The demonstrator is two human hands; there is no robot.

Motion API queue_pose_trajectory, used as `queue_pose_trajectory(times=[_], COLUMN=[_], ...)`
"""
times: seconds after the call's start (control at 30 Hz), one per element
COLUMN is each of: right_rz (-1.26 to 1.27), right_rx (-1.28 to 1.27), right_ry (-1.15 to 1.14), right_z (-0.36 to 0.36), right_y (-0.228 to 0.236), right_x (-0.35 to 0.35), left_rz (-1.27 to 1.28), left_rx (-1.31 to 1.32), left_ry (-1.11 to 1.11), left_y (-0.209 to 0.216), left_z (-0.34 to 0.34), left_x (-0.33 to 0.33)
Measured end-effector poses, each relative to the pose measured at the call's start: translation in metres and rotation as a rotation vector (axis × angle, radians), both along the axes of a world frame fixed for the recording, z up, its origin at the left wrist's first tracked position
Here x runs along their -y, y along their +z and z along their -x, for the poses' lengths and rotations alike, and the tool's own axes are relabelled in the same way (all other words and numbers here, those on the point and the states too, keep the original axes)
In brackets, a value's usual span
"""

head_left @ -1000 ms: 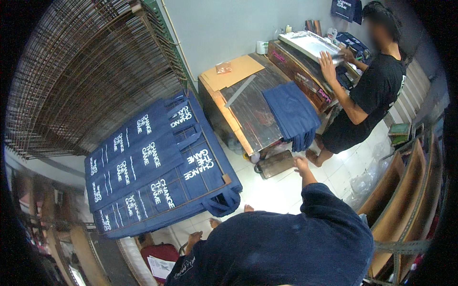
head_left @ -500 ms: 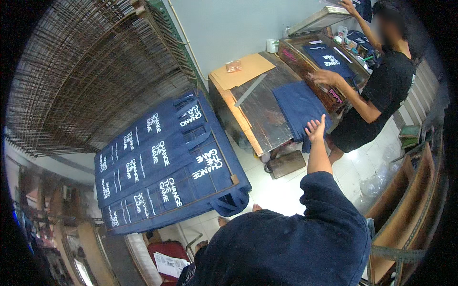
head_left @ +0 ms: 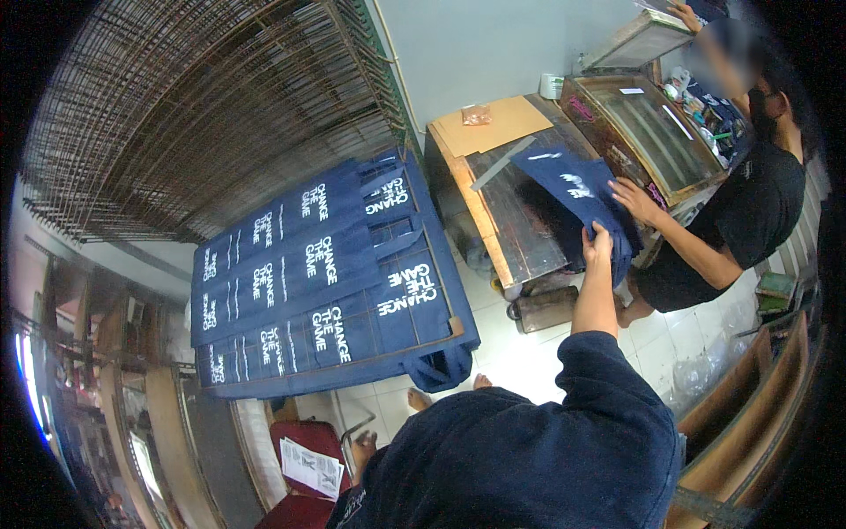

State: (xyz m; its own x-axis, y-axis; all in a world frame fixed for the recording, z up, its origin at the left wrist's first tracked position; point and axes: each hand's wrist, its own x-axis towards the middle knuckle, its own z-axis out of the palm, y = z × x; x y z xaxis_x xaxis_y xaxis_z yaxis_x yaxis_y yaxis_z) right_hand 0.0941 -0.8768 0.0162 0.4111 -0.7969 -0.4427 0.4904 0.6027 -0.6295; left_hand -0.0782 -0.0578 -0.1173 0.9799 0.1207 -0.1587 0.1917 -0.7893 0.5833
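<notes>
My right hand (head_left: 597,242) is closed on the near edge of a navy fabric bag (head_left: 571,182) with white print, lifted and curved over the dark worktable. A co-worker's hand (head_left: 636,201) is at the bag's right side. Beneath it, more navy fabric (head_left: 621,251) hangs over the table's edge. My left hand (head_left: 363,448) hangs low beside my body, small and partly hidden by my clothing, so its fingers cannot be made out. To the left, several printed navy bags (head_left: 300,273) lie in rows on a wire rack.
Raised wire racks (head_left: 220,115) tower at the upper left. The wooden table (head_left: 493,225) holds brown card (head_left: 520,123) and a grey strip (head_left: 502,163). Beyond it stand a glass-topped printing bed (head_left: 656,132) and a tilted frame (head_left: 639,44). A red chair (head_left: 304,432) with papers is lower left.
My right hand has gone from open and outstretched to gripping the bag. The printed bag has come off the printing bed and over the table. My view has shifted slightly.
</notes>
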Motion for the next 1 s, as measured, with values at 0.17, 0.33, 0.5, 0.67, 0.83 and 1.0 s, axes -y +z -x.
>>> queue_pose_trajectory(times=[0.17,0.33,0.5,0.67,0.83,1.0], right_rz=[0.717,1.439,1.974,2.23,2.266,1.362], right_rx=[-0.585,-0.153,-0.172,-0.17,-0.393,-0.229], right_ry=[0.487,1.478,1.855,1.849,0.808,0.533], right_z=[-0.042,-0.057,-0.031,-0.048,-0.075,-0.031], right_y=[0.201,0.351,0.464,0.491,0.441,0.269], right_x=[-0.082,-0.154,-0.249,-0.295,-0.302,-0.324], left_rz=[0.265,0.406,0.734,1.049,1.275,1.344], left_rx=[0.431,0.718,0.407,0.187,0.321,0.453], left_ry=[0.002,-0.319,-0.569,-0.715,-0.568,-0.391], left_y=[0.196,0.341,0.418,0.434,0.453,0.472], left_z=[-0.082,-0.193,-0.259,-0.28,-0.276,-0.287], left_x=[0.119,0.197,0.251,0.25,0.219,0.144])
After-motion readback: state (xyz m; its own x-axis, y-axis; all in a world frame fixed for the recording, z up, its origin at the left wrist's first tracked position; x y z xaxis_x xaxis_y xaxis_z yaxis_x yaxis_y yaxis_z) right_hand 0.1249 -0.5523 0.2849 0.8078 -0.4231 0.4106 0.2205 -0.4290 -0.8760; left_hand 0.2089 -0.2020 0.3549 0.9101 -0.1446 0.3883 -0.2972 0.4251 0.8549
